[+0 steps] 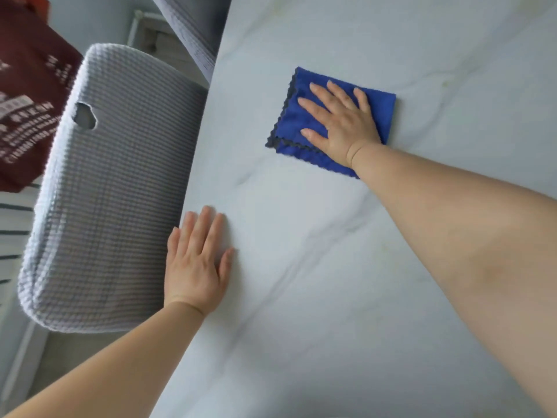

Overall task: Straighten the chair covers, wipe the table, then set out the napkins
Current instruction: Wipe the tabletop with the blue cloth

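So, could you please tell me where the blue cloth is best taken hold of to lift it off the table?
Probably the scalloped edge facing the chair cover, pinched from that side: the blue cloth lies flat and folded, and the right hand covers its other half.

left hand [196, 263]: flat, palm down, fingers straight, near left | right hand [340, 122]: flat, palm down, fingers spread, farther right | left forearm [114, 354], right forearm [452, 224]: bare, outstretched
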The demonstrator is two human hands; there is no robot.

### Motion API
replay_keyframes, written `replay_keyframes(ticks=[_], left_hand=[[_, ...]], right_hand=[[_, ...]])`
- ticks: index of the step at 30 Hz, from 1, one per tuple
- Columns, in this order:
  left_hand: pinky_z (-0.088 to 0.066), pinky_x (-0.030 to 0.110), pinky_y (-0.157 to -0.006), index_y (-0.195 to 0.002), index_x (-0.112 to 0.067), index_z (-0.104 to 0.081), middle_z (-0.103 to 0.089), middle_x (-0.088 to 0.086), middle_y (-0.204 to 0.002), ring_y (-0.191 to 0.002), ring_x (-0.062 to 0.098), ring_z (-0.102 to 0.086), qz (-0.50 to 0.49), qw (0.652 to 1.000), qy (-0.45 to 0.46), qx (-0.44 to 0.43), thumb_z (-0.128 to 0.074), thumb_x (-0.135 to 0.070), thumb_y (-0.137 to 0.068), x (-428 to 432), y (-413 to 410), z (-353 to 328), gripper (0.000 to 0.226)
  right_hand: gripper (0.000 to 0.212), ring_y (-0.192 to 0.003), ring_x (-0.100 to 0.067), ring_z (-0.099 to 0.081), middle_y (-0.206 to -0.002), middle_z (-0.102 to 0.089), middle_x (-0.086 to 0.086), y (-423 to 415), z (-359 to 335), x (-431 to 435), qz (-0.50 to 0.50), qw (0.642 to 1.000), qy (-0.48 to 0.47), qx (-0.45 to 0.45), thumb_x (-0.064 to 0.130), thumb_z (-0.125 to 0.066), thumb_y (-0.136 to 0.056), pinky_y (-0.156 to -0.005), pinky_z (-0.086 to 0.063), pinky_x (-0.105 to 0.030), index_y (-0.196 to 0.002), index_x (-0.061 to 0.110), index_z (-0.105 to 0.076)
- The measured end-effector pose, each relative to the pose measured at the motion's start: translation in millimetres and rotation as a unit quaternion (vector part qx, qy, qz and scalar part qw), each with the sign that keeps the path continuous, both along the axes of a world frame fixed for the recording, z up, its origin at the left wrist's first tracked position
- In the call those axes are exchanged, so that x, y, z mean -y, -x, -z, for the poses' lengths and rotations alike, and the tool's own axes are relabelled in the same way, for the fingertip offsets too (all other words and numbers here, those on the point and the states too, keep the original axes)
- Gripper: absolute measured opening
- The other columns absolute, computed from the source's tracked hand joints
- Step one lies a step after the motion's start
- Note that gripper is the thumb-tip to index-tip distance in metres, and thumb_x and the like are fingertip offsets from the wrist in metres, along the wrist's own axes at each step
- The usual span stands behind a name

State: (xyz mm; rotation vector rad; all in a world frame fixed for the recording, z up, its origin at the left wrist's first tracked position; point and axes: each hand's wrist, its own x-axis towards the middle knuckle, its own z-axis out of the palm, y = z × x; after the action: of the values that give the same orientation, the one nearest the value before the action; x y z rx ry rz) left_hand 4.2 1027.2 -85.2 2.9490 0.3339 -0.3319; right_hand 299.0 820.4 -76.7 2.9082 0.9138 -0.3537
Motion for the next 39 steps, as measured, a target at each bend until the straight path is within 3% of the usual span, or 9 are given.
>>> replay_keyframes(ticks=[3,9,21,28,32,39], left_hand=[[-0.01,0.045,-0.117,-0.149,-0.017,-0.028,-0.023,0.005,-0.157,-0.146,0.031,-0.016,0.0,1.0,-0.001,0.003,-0.025,-0.048,-0.096,0.0,-0.3,0.4,0.062],[-0.012,0.045,-0.117,-0.149,-0.018,-0.026,-0.023,0.005,-0.158,-0.146,0.029,-0.015,-0.001,1.0,-0.003,0.009,-0.024,-0.048,-0.096,1.9,1.6,0.9,0.062],[-0.009,0.046,-0.118,-0.15,-0.021,-0.022,-0.016,0.001,-0.159,-0.147,0.027,-0.008,0.001,0.999,0.004,0.034,-0.024,-0.047,-0.097,4.8,6.5,1.7,0.059],[0.004,0.05,-0.118,-0.152,-0.026,-0.009,0.0,-0.001,-0.161,-0.148,0.024,0.004,-0.035,0.999,-0.025,0.012,-0.011,-0.047,-0.098,16.4,16.6,4.1,0.058],[0.005,0.048,-0.118,-0.152,-0.025,-0.009,0.001,-0.002,-0.161,-0.148,0.024,0.005,-0.029,1.0,-0.001,0.007,-0.014,-0.045,-0.099,45.4,48.0,0.7,0.057],[0.005,0.045,-0.118,-0.152,-0.027,-0.01,0.001,-0.005,-0.161,-0.148,0.021,0.006,0.069,0.997,0.03,0.007,-0.017,-0.048,-0.099,102.4,64.1,-5.9,0.057]], right_hand=[[0.061,-0.149,-0.015,0.003,-0.162,0.002,0.013,-24.1,1.5,-5.3,0.08,0.997,0.002,0.008,0.063,-0.015,-0.095,-0.118,0.002,-0.051,-0.152,0.043,-0.005],[0.061,-0.149,-0.016,0.003,-0.162,0.003,0.013,-3.1,1.8,-6.8,0.138,0.99,-0.01,0.012,0.063,-0.014,-0.095,-0.117,0.0,-0.056,-0.152,0.042,-0.004],[0.064,-0.15,-0.018,0.003,-0.163,0.001,0.01,208.6,0.3,41.6,0.084,0.996,-0.023,-0.011,0.065,-0.013,-0.092,-0.116,0.002,-0.058,-0.152,0.042,-0.007],[0.064,-0.148,-0.023,-0.015,-0.161,-0.017,0.006,365.9,7.6,79.8,0.026,0.999,-0.042,-0.005,0.064,-0.024,-0.091,-0.115,-0.008,-0.061,-0.15,0.038,-0.025],[0.065,-0.148,-0.024,-0.015,-0.161,-0.02,0.004,437.8,11.7,105.0,-0.032,0.998,-0.045,-0.007,0.065,-0.029,-0.091,-0.114,-0.009,-0.063,-0.15,0.037,-0.028],[0.065,-0.147,-0.021,-0.012,-0.159,-0.022,0.007,468.7,13.0,150.7,-0.234,0.97,-0.057,-0.043,0.067,-0.034,-0.088,-0.114,-0.002,-0.06,-0.147,0.041,-0.028]])
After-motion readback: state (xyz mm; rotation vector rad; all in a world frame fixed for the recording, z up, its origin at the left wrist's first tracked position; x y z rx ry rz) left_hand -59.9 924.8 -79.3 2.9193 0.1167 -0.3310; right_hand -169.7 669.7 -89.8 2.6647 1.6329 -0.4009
